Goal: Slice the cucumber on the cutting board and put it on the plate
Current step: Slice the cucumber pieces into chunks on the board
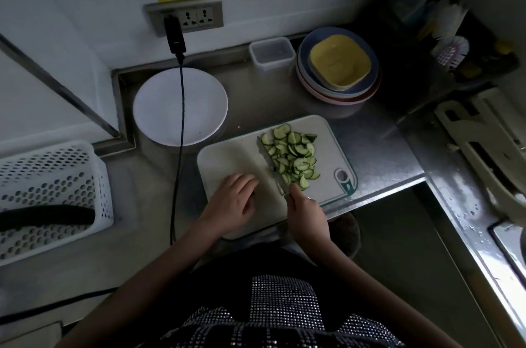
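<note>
A pile of cucumber slices [294,155] lies on the right half of the white cutting board [227,157]. My right hand [306,212] grips the handle of a knife [269,160], whose blade lies along the left edge of the pile. My left hand [233,202] rests flat on the board's near left part with relaxed fingers, holding nothing. An empty white plate [180,105] sits on the counter behind and left of the board.
A black cable [180,120] hangs from the wall socket [186,16] across the plate. A stack of coloured plates [338,66] and a clear box [271,53] stand at the back. A white perforated basket [54,197] is at left, a sink edge [466,205] at right.
</note>
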A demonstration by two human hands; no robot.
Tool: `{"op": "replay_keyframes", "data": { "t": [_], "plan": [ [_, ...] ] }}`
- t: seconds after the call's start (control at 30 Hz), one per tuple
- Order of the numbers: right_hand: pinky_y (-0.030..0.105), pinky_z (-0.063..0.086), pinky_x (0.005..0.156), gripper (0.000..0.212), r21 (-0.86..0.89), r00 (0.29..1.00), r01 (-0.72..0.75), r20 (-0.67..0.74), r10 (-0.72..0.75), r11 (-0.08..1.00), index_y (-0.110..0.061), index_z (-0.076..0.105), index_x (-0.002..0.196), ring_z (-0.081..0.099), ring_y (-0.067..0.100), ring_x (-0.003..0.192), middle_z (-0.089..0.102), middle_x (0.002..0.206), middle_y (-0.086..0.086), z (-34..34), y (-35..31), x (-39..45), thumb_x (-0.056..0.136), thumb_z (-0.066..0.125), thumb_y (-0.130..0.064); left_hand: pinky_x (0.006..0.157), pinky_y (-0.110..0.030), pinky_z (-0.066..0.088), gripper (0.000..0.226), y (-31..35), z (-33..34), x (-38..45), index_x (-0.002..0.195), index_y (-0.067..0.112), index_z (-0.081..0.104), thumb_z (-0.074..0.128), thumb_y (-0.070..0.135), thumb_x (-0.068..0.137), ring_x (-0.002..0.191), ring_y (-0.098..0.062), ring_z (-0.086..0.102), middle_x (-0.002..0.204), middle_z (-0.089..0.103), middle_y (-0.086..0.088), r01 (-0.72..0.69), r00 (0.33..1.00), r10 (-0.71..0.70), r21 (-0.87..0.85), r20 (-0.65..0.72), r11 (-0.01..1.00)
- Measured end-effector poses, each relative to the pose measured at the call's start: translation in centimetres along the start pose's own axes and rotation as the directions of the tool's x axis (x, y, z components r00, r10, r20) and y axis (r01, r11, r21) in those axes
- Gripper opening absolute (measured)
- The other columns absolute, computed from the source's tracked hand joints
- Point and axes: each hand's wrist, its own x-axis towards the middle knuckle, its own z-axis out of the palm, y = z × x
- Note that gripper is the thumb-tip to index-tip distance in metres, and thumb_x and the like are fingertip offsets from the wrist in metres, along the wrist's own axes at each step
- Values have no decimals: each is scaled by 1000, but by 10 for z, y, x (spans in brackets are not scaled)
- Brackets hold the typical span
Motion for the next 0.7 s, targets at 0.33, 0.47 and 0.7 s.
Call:
{"op": "replay_keyframes", "data": {
  "t": [0.33,0.47,0.7],
  "plan": [
    [41,44,55,12,109,995,19,-97,-9,994,-15,44,93,58,38,70,62,76,15,-4,3,1,99,42,-25,114,-36,21,78,16,-2,26,149,5,21,49,30,80,142,-23,23,156,20,-10,-126,980,127,-14,154,992],
    [39,40,52,13,208,991,-17,-125,43,978,-18,41,86,54,36,64,57,68,10,-7,6,6,98,44,-24,114,-37,14,78,19,6,40,149,7,12,40,42,86,142,-22,16,156,18,-12,-117,967,106,34,232,992],
    [37,42,49,10,46,963,-32,-268,43,998,-19,44,91,56,34,60,59,68,8,-19,18,9,99,41,-25,109,-41,19,58,19,12,46,130,-1,53,39,34,86,127,-32,45,133,53,-19,-194,962,186,21,199,981]
  ]
}}
